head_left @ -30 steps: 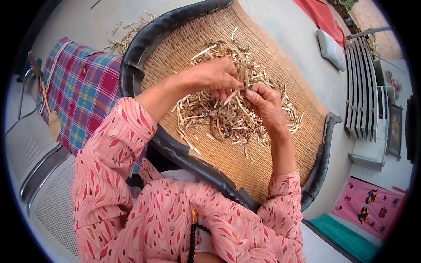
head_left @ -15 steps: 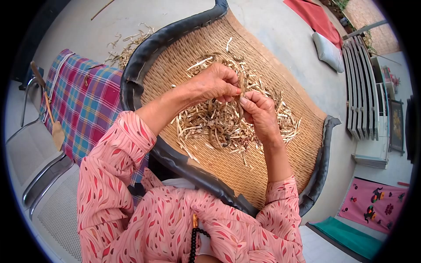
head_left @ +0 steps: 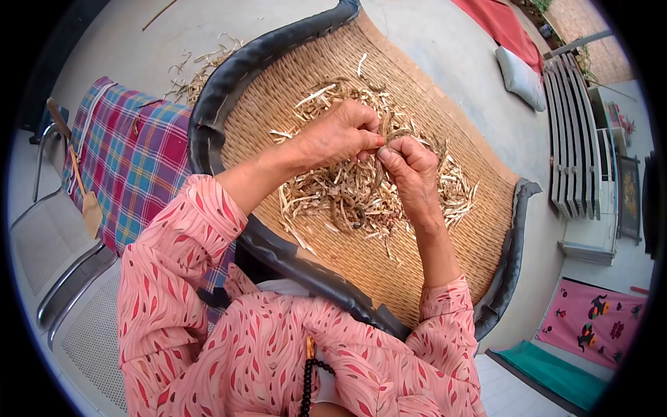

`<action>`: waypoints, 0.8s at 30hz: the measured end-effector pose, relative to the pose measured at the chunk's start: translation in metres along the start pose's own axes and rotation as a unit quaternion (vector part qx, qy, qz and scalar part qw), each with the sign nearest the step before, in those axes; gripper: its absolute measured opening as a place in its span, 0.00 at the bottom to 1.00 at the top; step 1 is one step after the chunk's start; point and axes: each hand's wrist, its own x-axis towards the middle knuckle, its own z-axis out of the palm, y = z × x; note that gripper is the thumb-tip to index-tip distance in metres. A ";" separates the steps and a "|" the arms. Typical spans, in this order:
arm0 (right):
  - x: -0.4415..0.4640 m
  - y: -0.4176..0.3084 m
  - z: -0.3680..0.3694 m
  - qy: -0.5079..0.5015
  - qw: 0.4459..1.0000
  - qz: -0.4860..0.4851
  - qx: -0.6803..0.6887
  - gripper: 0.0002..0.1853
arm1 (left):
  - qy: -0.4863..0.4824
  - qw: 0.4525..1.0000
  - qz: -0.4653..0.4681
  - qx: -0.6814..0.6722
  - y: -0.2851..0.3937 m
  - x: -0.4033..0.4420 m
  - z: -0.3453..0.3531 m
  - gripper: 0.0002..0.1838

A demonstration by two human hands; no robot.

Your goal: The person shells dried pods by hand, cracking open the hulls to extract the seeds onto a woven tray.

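Observation:
My left hand [head_left: 345,132] and my right hand [head_left: 412,167] meet at the fingertips over a heap of dry bean pods and husks [head_left: 347,191]. Between them is a dried bean pod [head_left: 386,129], pinched by both hands and partly hidden behind the fingers. The heap lies on a woven winnowing basket [head_left: 306,254] with a black padded rim [head_left: 203,121]. Small dark reddish bits, perhaps beans, show among the husks just below my hands.
Left of the basket, a plaid cloth [head_left: 139,160] hangs over metal chairs [head_left: 90,340]. More husks [head_left: 201,73] lie on the floor beyond the rim. At right are a grey cushion [head_left: 520,78], stacked slatted panels [head_left: 571,139] and a pink cloth [head_left: 587,323].
Both hands stay together over the heap, still pinching the pod. My right fingers have curled in slightly and lifted a little, and less of the pod shows below them.

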 end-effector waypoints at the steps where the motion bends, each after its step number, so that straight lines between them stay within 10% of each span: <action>1: 0.000 0.000 0.001 0.002 1.000 0.002 0.006 0.06 | 0.005 1.000 0.009 0.017 -0.001 0.000 0.001 0.10; 9: 0.000 0.007 0.008 0.038 0.989 -0.054 -0.134 0.07 | 0.099 0.948 0.117 0.279 -0.008 -0.002 0.008 0.09; 15: 0.001 0.004 -0.002 -0.048 0.983 0.090 0.155 0.07 | 0.006 0.999 -0.038 0.015 0.000 -0.001 0.001 0.11; 24: 0.001 0.005 -0.004 -0.038 0.998 0.025 0.039 0.08 | -0.045 0.994 -0.011 0.099 0.000 0.001 -0.015 0.12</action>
